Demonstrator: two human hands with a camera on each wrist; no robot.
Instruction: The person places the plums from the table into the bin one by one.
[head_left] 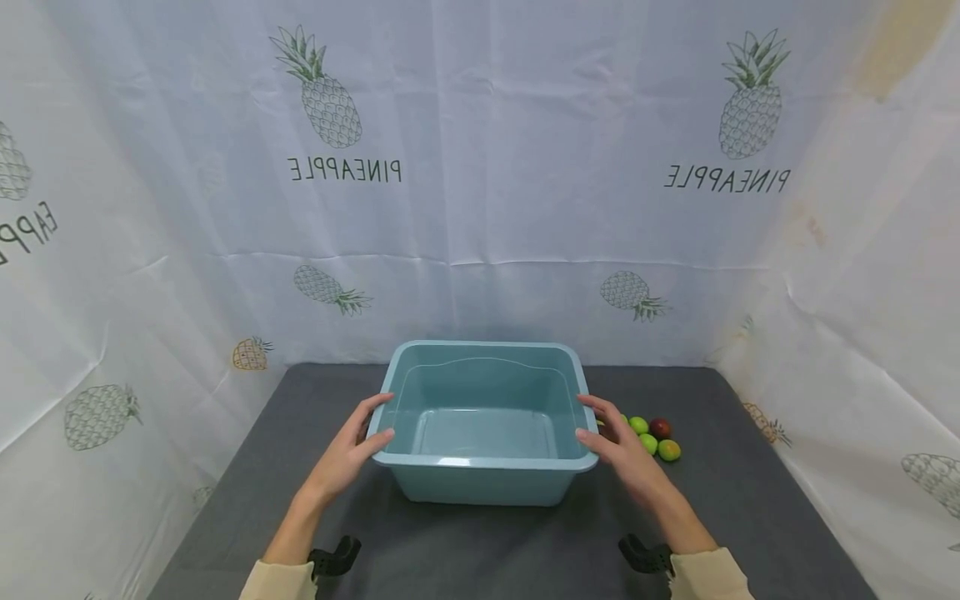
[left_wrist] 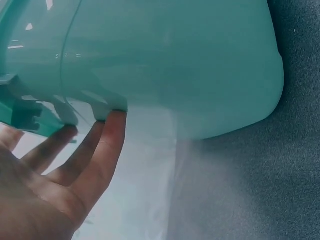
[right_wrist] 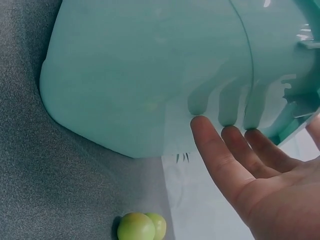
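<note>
A blue-green plastic basin (head_left: pixel 483 485) stands on the dark table with its opening upward, and nothing shows inside it. At its left side my left hand (head_left: pixel 343 454) holds the rim. My right hand (head_left: pixel 626 454) holds the rim on the opposite side. Below that rim, the left fingers (left_wrist: pixel 102 155) reach up to the outer wall of the basin in the left wrist view. The right fingers (right_wrist: pixel 220 155) have their tips at the outer wall in the right wrist view. Both thumbs lie at the rim in the head view.
Several small round fruits, green ones (head_left: pixel 648 443) and a dark red one (head_left: pixel 660 428), lie on the table right of the basin, partly behind the right hand. A white curtain (head_left: pixel 510 183) printed with pineapples hangs behind and at both sides of the grey table (head_left: pixel 247 517).
</note>
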